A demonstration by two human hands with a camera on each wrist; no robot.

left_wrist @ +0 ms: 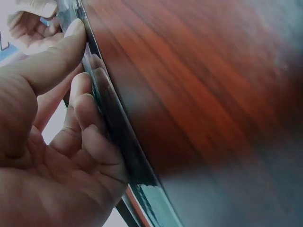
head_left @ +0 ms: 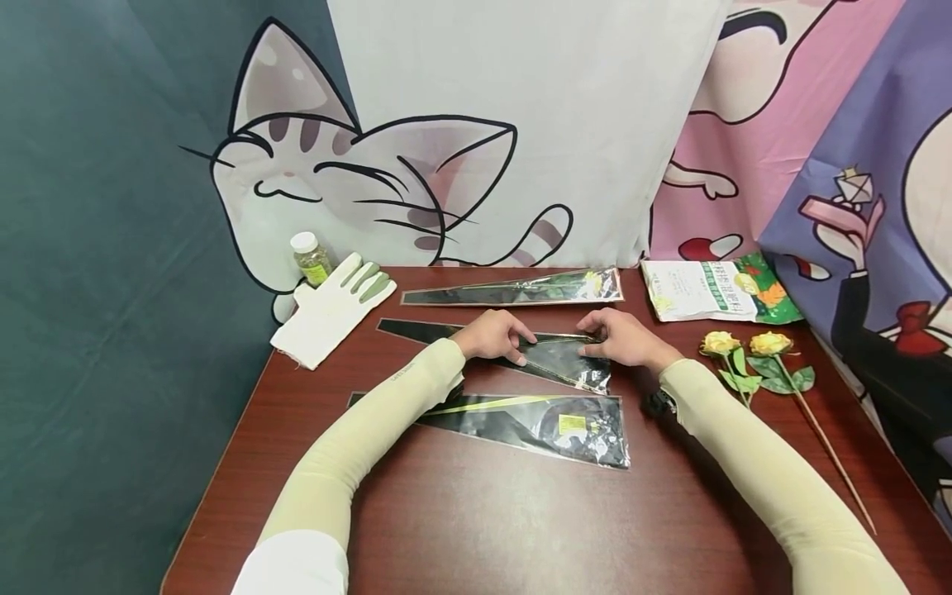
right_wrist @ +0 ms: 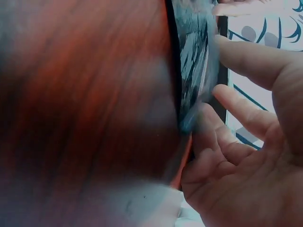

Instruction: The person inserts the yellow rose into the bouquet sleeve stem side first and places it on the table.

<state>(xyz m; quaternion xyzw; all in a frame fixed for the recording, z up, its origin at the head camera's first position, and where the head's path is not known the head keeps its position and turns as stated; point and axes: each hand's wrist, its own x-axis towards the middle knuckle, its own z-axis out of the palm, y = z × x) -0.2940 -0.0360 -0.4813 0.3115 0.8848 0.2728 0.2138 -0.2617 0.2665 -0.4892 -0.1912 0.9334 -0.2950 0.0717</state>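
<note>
A long tapered flower sleeve (head_left: 561,360), black with a clear glossy front, lies in the middle of the table under both hands. My left hand (head_left: 493,335) rests on it with thumb and forefinger apart; in the left wrist view its thumb (left_wrist: 66,52) lies straight on the sleeve's surface. At the wide right end, my right hand (head_left: 623,337) touches the sleeve's far corner, its thumb and forefinger spread. The right wrist view shows the crinkled film (right_wrist: 195,56) against those fingertips. Whether the film is pinched there is hard to see.
Behind lies a sleeve with a yellow rose (head_left: 513,289); nearer lies a sleeve with a yellow label (head_left: 521,423). White glove (head_left: 327,318) and jar (head_left: 311,258) stand back left. At right are a printed packet (head_left: 714,291) and two yellow roses (head_left: 770,343).
</note>
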